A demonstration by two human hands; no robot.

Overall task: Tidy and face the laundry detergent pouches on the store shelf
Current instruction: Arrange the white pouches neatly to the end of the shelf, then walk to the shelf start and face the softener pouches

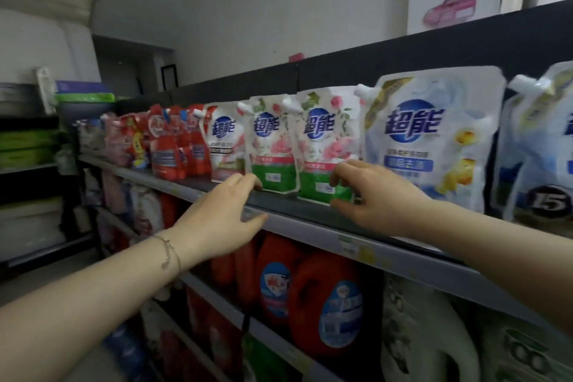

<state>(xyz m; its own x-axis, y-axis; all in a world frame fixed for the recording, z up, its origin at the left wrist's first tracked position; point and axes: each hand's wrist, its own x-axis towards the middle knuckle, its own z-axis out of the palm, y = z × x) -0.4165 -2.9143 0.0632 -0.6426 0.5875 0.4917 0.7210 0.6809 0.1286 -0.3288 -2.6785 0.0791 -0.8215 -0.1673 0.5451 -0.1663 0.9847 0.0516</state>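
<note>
— Pouches (223, 139): where do they sit?

— In a row on the top shelf (310, 225), upright, labels facing me. I am working the two flowered ones mid-row.

— And the hands?

— My right hand (375, 195) pinches the rose pouch (325, 139) low at its right corner, fingers on the front and thumb beneath. I judge that a low hold lets me square the base without folding the soft body. My left hand (223, 214) is relaxed and holds nothing. Its fingertips are at the foot of the middle pouch (269, 145), but I cannot tell whether they touch it.

— What crowds you?

— The blue pouch (434, 139) stands just right of the rose pouch and its spout overlaps that pouch's top, so there is little room that way. Red pouches (173, 145) pack the far left. Jugs (325, 304) fill the shelf below, out of my way.
</note>
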